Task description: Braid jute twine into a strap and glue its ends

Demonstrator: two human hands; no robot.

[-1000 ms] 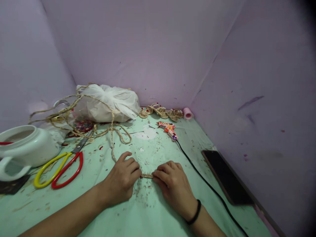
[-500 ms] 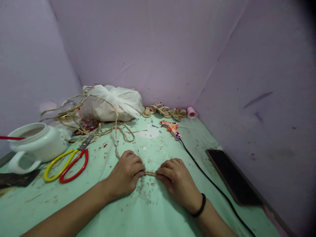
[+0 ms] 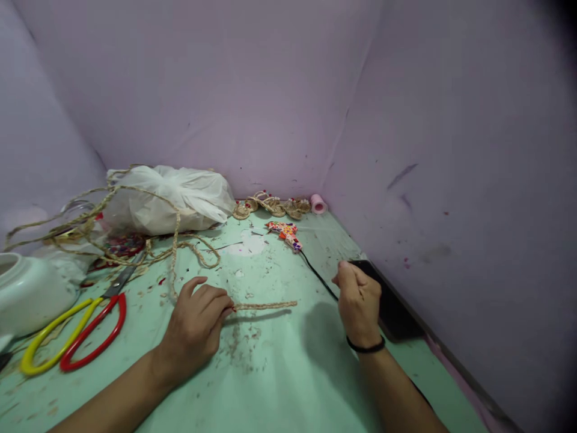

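Note:
My left hand (image 3: 196, 325) rests on the green table (image 3: 270, 385) and pinches a braided jute rope (image 3: 264, 305). The rope's free end lies flat to the right of the fingers; its long part runs back to a tangle (image 3: 103, 228) at the left. My right hand (image 3: 358, 300), with a black band on the wrist, is lifted above the table near the black cable (image 3: 318, 275). Its fingers are curled and I see nothing in them.
Scissors with yellow and red handles (image 3: 72, 337) lie at the left beside a white pot (image 3: 27, 291). A white plastic bag (image 3: 166, 198), small rope coils (image 3: 270, 207), a pink spool (image 3: 318, 204) and a patterned glue gun (image 3: 283, 231) sit at the back. A dark phone (image 3: 387, 300) lies along the right wall.
My right hand has let go of the rope and moved up and right toward the cable. The left hand keeps its pinch. The view has turned right.

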